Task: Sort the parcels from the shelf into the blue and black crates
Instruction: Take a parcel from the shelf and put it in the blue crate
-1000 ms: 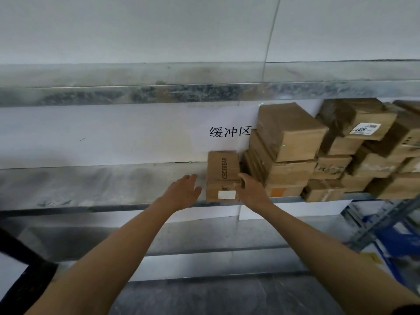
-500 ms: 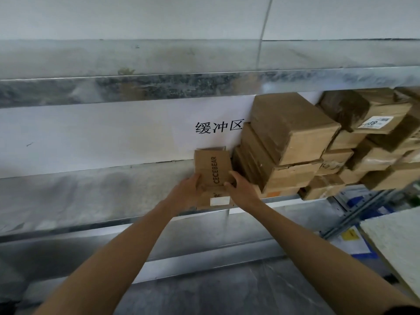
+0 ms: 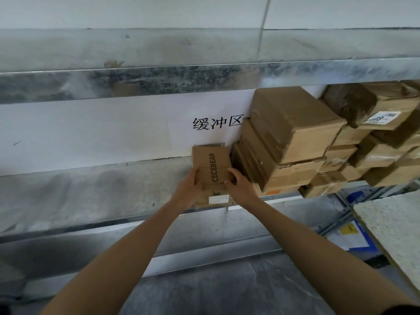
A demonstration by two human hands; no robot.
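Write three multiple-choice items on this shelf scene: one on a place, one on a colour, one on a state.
1. Where does the CECEBEAR box lie relative to the stack of parcels?
A. To its left
B. On top of it
C. To its right

2. The box's lettering is:
A. Red
B. Black
C. White

3. The box is:
A. Untouched
B. Held by one hand only
C. Gripped by both hands

Answers:
1 A: it lies on the shelf, left of the stack.
2 B: the print is black on brown card.
3 C: the left hand and right hand grip its two sides.
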